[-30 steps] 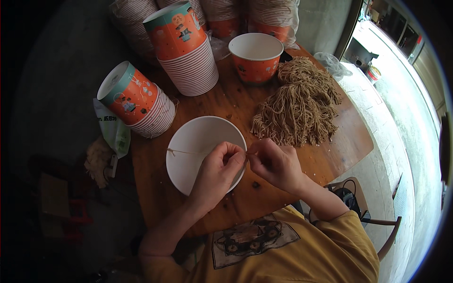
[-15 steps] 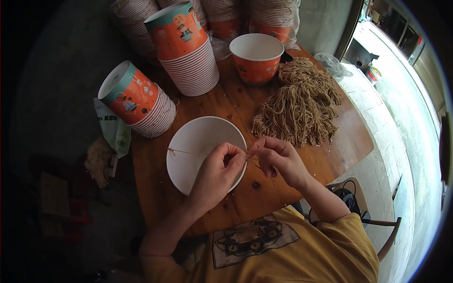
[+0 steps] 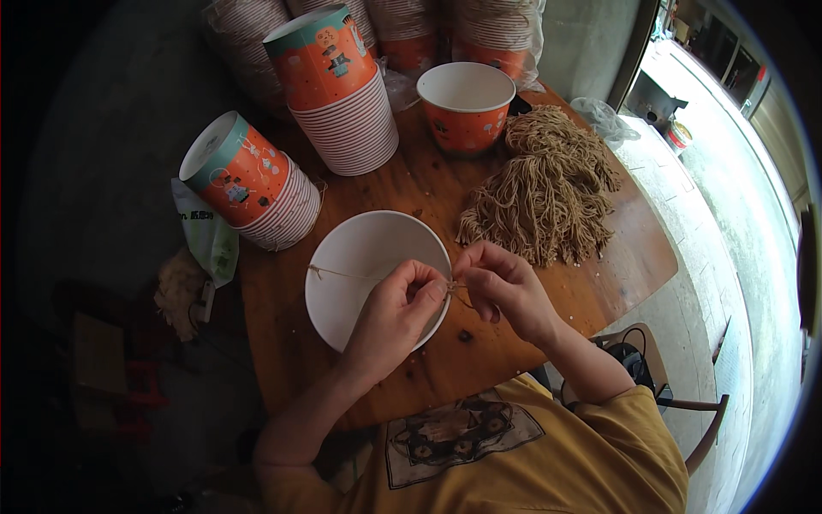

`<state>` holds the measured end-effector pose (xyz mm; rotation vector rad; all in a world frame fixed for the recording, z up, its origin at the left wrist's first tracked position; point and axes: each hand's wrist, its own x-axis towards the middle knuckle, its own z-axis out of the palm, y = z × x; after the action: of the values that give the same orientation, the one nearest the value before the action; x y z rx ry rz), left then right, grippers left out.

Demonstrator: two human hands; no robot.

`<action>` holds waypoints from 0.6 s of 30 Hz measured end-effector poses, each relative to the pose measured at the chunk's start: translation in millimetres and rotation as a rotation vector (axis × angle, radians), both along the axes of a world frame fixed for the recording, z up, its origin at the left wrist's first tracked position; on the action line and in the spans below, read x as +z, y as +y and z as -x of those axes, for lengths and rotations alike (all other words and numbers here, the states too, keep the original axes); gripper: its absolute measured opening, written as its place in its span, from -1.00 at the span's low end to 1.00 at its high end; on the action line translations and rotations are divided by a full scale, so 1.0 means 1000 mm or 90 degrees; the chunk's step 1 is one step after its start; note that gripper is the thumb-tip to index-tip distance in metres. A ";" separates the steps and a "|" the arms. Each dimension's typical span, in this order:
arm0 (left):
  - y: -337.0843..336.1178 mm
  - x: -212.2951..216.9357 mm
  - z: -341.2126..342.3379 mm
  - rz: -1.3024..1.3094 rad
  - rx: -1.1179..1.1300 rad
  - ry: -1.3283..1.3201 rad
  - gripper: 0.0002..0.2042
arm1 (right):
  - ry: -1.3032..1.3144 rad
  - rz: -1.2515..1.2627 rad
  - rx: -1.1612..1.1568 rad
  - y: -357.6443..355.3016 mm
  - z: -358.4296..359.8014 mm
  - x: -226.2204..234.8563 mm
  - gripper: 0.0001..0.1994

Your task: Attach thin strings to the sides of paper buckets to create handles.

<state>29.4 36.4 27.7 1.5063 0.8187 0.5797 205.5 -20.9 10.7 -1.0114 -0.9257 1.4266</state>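
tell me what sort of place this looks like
Perhaps a small workshop or home workroom: stacked paper tubs and a heap of brown strands share a wooden table, with more stacks in clear plastic behind.

- My left grip [image 3: 399,310] pinches string [image 3: 347,275] at the right rim of the white bowl [image 3: 330,300].
- My right grip [image 3: 507,291]: just right of the bowl.
- Tan heap [image 3: 548,193]: beyond the bowl, rightward.

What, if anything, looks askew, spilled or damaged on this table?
Small pale specks lie scattered on the tabletop beside the twine heap, like stray debris. The leftmost cup stack also appears to lean, though the fisheye lens may exaggerate that. The white bowl shows no visible damage.
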 end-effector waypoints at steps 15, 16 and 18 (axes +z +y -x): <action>-0.002 -0.002 -0.001 -0.007 -0.039 -0.071 -0.84 | -0.052 -0.071 -0.017 0.000 0.002 -0.007 -0.92; -0.002 -0.001 -0.001 -0.013 -0.035 -0.041 -0.85 | -0.035 -0.070 -0.010 0.001 0.001 -0.008 -0.92; -0.003 0.003 -0.001 -0.019 -0.030 -0.011 -0.86 | -0.033 -0.071 -0.004 0.001 -0.001 -0.008 -0.92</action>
<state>30.3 33.6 30.5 1.5418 0.7624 0.5707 206.2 -19.8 2.2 -0.9707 -1.0266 1.3338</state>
